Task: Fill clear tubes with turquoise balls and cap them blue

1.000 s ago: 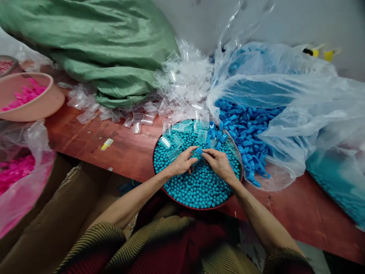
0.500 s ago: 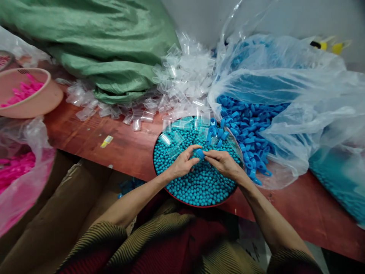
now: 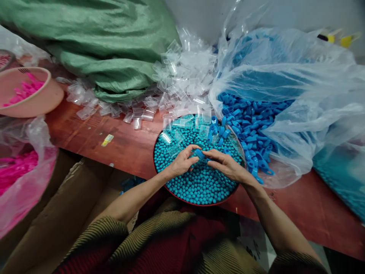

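Over the tub of small turquoise balls [image 3: 199, 192], my left hand [image 3: 184, 161] pinches a blue plastic cap [image 3: 199, 153] between thumb and fingers. Something clear seems joined to the cap, but the fingers partly hide it. My right hand [image 3: 224, 163] is on the other side, its forefinger tip at the cap's edge and its thumb spread away below. Several clear plastic sleeves [image 3: 176, 137] lie on the balls by the far rim. Loose blue caps [image 3: 218, 133] rest on the balls beyond my right hand.
Behind the tub are a heap of clear sleeves [image 3: 188, 83] and a green sack [image 3: 114, 49]. A plastic bag [image 3: 299, 83] spills blue caps at right. On the left are a pink bowl [image 3: 48, 95] and a bag of pink pieces [image 3: 17, 171]. The red tabletop [image 3: 128, 152] runs beneath.
My right thumb and forefinger have parted from their pinch at the blue cap. My left hand keeps its hold, almost in the same place. The view has shifted slightly.
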Available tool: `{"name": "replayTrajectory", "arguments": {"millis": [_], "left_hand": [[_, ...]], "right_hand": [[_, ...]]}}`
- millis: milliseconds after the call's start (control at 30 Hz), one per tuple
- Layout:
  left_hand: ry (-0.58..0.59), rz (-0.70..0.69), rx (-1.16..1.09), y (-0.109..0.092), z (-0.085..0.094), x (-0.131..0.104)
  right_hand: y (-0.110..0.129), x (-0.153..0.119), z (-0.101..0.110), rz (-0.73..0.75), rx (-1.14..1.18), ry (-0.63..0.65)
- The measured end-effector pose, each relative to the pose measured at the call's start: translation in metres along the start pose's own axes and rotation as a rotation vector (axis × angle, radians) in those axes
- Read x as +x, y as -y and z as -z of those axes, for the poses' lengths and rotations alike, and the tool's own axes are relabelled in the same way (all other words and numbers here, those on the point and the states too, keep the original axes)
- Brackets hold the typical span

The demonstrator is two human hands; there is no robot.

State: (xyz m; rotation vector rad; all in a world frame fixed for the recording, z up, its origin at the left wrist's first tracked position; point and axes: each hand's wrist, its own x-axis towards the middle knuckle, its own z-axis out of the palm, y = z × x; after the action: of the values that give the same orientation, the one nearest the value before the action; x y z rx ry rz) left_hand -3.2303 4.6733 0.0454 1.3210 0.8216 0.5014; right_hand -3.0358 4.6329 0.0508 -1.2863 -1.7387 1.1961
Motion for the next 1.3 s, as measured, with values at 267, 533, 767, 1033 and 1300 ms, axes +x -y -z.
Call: {"name": "replayTrajectory", "arguments": {"millis": [267, 533, 767, 1033, 1300], "left_hand": [[0.058, 0.01, 0.102, -0.005, 0.002, -0.007], [-0.089, -0.207, 0.137, 0.0, -0.006, -0.006], [-0.139, -0.108, -0.019, -0.009, -0.018, -0.009], [-0.267, -0.065, 0.111, 0.0, -0.026, -0.009], [-0.21, -0.075, 0.429, -0.01, 0.009, -0.036]], "right_hand": [[-0.006, 0.008, -0.013, -0.156, 0.279, -0.286], [0.009, -0.001, -0.047, 0.085, -0.451, -0.181], [0.005, 0.0, -0.061, 0.147, -0.688, -0.397], [-0.008, 0.001, -0.07, 0.13, -0.732, -0.366], [0.017, -0.002, -0.071, 0.079, -0.73, -0.133]]}}
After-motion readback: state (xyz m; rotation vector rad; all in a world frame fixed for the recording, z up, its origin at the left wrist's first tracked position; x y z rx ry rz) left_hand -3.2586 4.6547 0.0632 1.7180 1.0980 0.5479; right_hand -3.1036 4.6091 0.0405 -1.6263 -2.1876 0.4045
